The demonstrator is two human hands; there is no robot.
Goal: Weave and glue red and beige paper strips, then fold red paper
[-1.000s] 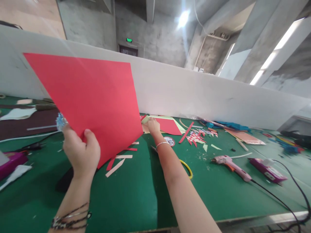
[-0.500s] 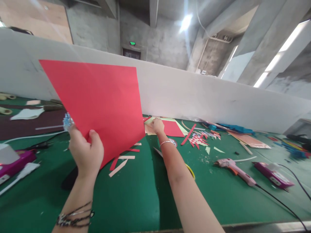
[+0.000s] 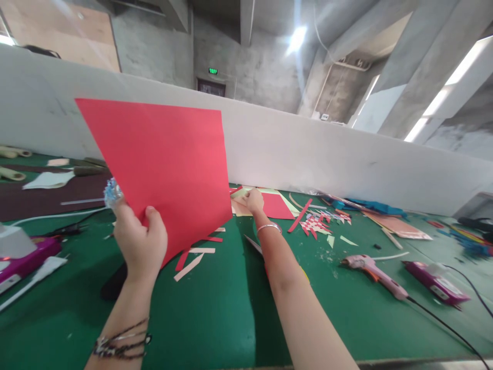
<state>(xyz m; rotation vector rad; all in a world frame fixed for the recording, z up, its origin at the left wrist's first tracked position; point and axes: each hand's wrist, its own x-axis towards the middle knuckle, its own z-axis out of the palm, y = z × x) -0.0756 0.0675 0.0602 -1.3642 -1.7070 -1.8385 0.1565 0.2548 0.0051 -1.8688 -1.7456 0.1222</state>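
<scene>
My left hand (image 3: 141,239) grips a large sheet of red paper (image 3: 165,159) near its lower left edge, with the thumb lying on the face towards me. The sheet stands nearly upright above the table. My right hand (image 3: 254,201) is stretched to the back, closed over layered peach paper (image 3: 241,207) and pale green paper; what its fingertips pinch is hidden. Just to its right lies a flat red sheet (image 3: 275,205). Scissors (image 3: 254,244) poke out from beneath my right forearm, which covers most of them.
Cut strips (image 3: 190,266) and red-and-white scraps (image 3: 314,224) lie on the green table (image 3: 215,324). A pink glue gun (image 3: 375,273) with a cable lies to the right, beside a purple power strip (image 3: 437,282). A white partition (image 3: 308,159) closes off the back.
The view has shifted slightly, so everything sits a little further right. My left hand still holds the red sheet, and my right hand stays at the papers.
</scene>
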